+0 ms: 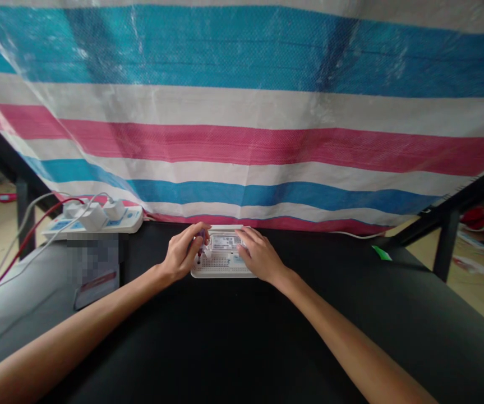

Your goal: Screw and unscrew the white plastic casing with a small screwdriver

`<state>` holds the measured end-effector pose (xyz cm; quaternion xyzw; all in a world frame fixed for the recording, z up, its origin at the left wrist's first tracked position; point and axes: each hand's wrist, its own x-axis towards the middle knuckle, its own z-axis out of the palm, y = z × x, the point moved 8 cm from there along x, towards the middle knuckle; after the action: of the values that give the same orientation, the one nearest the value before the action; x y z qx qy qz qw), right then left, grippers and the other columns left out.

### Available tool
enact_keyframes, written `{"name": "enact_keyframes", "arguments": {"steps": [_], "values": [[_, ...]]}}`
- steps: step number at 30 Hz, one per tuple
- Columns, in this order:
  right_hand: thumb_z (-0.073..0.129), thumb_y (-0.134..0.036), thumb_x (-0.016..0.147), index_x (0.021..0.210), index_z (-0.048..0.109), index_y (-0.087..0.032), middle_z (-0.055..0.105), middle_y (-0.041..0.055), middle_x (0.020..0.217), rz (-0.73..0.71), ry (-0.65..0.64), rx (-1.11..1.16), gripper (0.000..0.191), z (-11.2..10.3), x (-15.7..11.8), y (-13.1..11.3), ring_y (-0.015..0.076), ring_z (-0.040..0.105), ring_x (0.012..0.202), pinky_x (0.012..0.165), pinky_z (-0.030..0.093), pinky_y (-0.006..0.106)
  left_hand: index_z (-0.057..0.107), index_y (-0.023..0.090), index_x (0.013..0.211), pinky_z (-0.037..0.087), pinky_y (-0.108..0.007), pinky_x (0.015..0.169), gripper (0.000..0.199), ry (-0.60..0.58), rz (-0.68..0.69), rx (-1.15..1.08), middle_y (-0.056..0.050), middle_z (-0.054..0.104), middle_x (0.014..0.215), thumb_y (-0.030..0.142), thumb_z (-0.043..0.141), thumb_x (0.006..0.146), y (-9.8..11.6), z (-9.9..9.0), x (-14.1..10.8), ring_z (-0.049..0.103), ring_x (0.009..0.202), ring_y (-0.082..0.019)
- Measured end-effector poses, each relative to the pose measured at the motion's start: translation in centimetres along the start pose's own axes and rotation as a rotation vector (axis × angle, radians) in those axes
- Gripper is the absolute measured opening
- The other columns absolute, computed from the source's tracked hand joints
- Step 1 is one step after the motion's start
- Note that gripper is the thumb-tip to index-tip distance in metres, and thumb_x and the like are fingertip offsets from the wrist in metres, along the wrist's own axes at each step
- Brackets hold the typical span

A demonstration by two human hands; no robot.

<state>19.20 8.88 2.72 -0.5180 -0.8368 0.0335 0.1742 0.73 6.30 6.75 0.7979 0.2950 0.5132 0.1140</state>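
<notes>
On the black table lies a white rectangular plastic tray (225,275) with rows of small holes and a printed label (224,242) in it. My left hand (185,249) is closed at the tray's left end, its thumb and fingers curled around a small purple-and-red thing (201,235) mostly hidden by them. A bit of clear or white material (207,252) shows beside the fingertips. Over the tray's right end rests my right hand (262,253), palm down, fingers stretched out and touching its edge. A smaller white piece (236,259) lies near the right thumb.
A white power strip (134,220) with plugged-in adapters and cables stands at the back left. In front of it is a dark, partly blurred flat object (98,280). A striped plastic sheet (242,140) hangs behind the table (225,348). A green scrap (381,253) lies at right.
</notes>
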Motion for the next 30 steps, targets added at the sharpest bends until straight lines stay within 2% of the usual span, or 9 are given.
{"name": "enact_keyframes", "arguments": {"steps": [9,12,16,25,30], "values": [[0.036,-0.030,0.097,0.135,0.054,-0.010,0.056,0.0180,0.135,0.109,0.057,-0.047,0.047,-0.6,-1.3,-0.7,0.0308,0.050,0.123,0.101,0.040,0.045,0.064,0.019,0.110,0.055,-0.028,0.072,0.019,0.192,-0.035,0.069,-0.004,0.069,0.086,0.024,0.060,0.092,0.3,-1.3,0.0,0.065,0.074,-0.014],[0.036,-0.030,0.097,0.135,0.055,-0.010,0.056,0.0177,0.135,0.116,0.066,-0.041,0.047,-0.5,-1.4,-0.6,0.0312,0.050,0.122,0.101,0.039,0.045,0.063,0.019,0.111,0.053,-0.027,0.068,0.019,0.242,-0.048,0.042,-0.003,0.067,0.086,0.022,0.058,0.094,0.2,-1.6,-0.5,0.063,0.072,-0.014],[0.037,-0.030,0.096,0.134,0.055,-0.011,0.057,0.0171,0.134,0.115,0.064,-0.041,0.046,-0.4,-1.3,-0.5,0.0309,0.051,0.121,0.099,0.040,0.044,0.060,0.020,0.120,0.053,-0.026,0.067,0.026,0.221,-0.059,-0.007,-0.004,0.066,0.093,0.018,0.046,0.098,-0.2,-1.4,-1.1,0.063,0.075,-0.013],[0.040,-0.029,0.096,0.129,0.058,-0.014,0.058,0.0150,0.133,0.119,0.096,-0.059,0.041,-0.5,-1.3,-0.6,0.0287,0.051,0.120,0.099,0.040,0.042,0.059,0.019,0.125,0.053,-0.026,0.066,0.030,0.218,0.024,-0.043,-0.005,0.065,0.094,0.016,0.047,0.097,0.8,-1.4,-1.9,0.062,0.074,-0.013],[0.042,-0.029,0.095,0.129,0.058,-0.013,0.059,0.0149,0.131,0.113,0.107,-0.056,0.041,-0.5,-1.2,-0.5,0.0292,0.051,0.118,0.096,0.040,0.042,0.055,0.020,0.130,0.054,-0.028,0.066,0.033,0.235,-0.009,-0.075,-0.005,0.064,0.096,0.018,0.046,0.098,-0.3,-1.1,-2.4,0.062,0.073,-0.013]]}}
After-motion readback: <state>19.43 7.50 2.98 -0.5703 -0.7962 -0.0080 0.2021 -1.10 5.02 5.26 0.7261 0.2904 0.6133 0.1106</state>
